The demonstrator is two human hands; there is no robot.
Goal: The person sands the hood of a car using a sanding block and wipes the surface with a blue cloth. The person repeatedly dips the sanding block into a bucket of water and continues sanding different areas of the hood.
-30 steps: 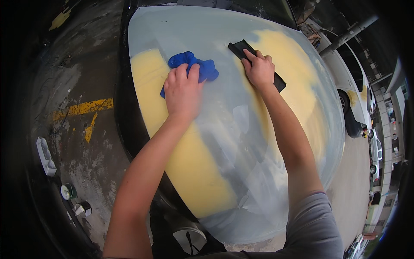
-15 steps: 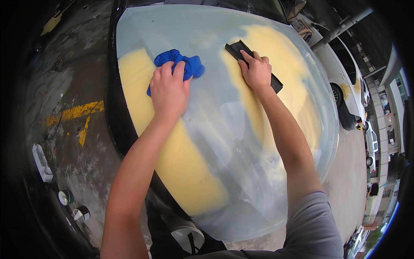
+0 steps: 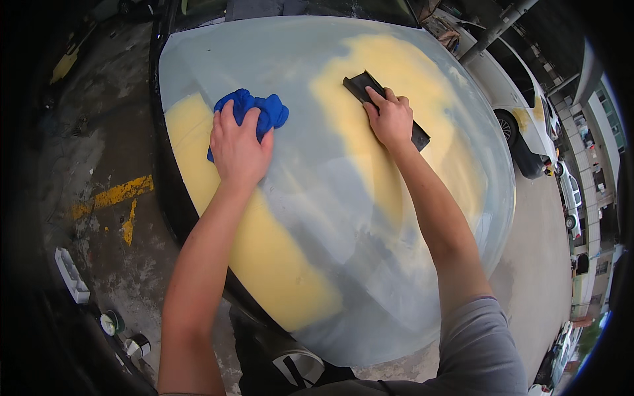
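Observation:
My left hand (image 3: 240,146) is closed on a crumpled blue cloth (image 3: 267,109) resting on the upper left of a car hood (image 3: 290,211), which is grey with broad pale-yellow patches. My right hand (image 3: 391,120) grips a long black block (image 3: 358,86) lying slanted on the large yellow patch at the right, its fingertips on the block's top. The block's underside is hidden.
Beyond the hood is a dark windscreen (image 3: 277,9). White cars (image 3: 533,152) stand at the right along a building. On the stained floor (image 3: 99,165) at the left are a white tray (image 3: 71,274) and two cans (image 3: 137,346), near yellow markings.
The view has shifted, so the hood sits further left in the picture. The black block has moved rightward on the hood with my right hand; my left hand stays on the cloth.

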